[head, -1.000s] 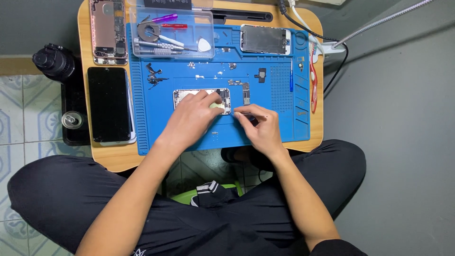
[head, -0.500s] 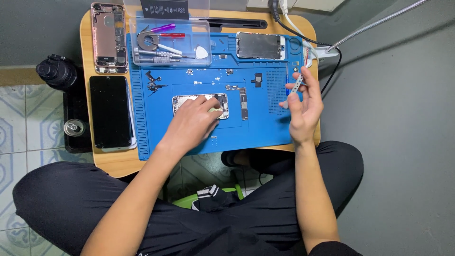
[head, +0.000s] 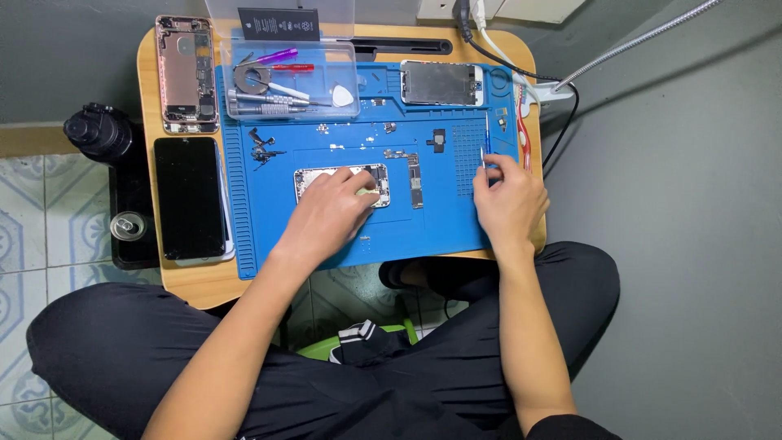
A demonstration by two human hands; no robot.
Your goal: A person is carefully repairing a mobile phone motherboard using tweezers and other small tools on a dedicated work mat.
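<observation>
Near the middle of the frame, on the blue work mat, lies an opened phone body, and the left hand rests flat over its lower right part, fingers spread and pressing it down rather than pinching it. Just right of the phone body sits a narrow circuit board, apart from the hand. Toward the right edge of the mat, the right hand has its fingertips drawn together around a thin tool that stands up from them (its exact kind is too small to tell). Beside that hand, at the mat's right border, lies a pair of red-handled tweezers.

Higher up, a detached phone screen lies at the mat's top edge, and to its left a clear plastic tray holds screwdrivers and a white pick. At the upper left of the frame a stripped phone housing rests on the wooden table, with a dark phone face up below it.
</observation>
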